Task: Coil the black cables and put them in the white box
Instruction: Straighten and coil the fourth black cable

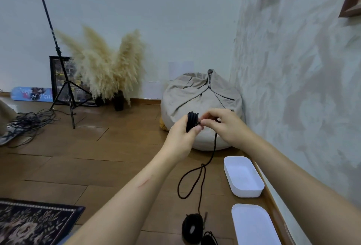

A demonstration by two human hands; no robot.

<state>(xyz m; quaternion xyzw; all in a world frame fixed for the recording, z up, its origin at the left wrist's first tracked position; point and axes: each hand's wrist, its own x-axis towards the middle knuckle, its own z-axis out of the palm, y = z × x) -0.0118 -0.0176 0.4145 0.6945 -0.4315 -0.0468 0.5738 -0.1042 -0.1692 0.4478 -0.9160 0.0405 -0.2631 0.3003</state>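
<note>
We see a brown wood-plank floor (58,166), a grey-beige fabric beanbag (197,96) against the mottled wall, and a dark patterned rug (29,223) at lower left. An open white plastic box (252,191) sits by the wall, empty so far, with what looks like its white lid (254,225) flat just nearer us.

Left hand (180,137) is closed around a small bundle of wound black cable (192,120), held up in front of the beanbag. Right hand (226,125) pinches the cable's strand right at the bundle, fingertips pressed together. The loose black tail (197,178) hangs down, forms a loop and runs to the floor. A finished black cable coil (192,228) lies on the floor near the lid, with another dark cable piece beside it, partly cut off.

Risks, as we judge them: the hanging loop could pull into a knot or snag while winding; a slack left grip could let the turns spring loose; a bulky bundle may sit poorly in the shallow box.

Writing: a blue board (32,94) by the far wall reads "of" plus blurred words; nothing else is legible.
</note>
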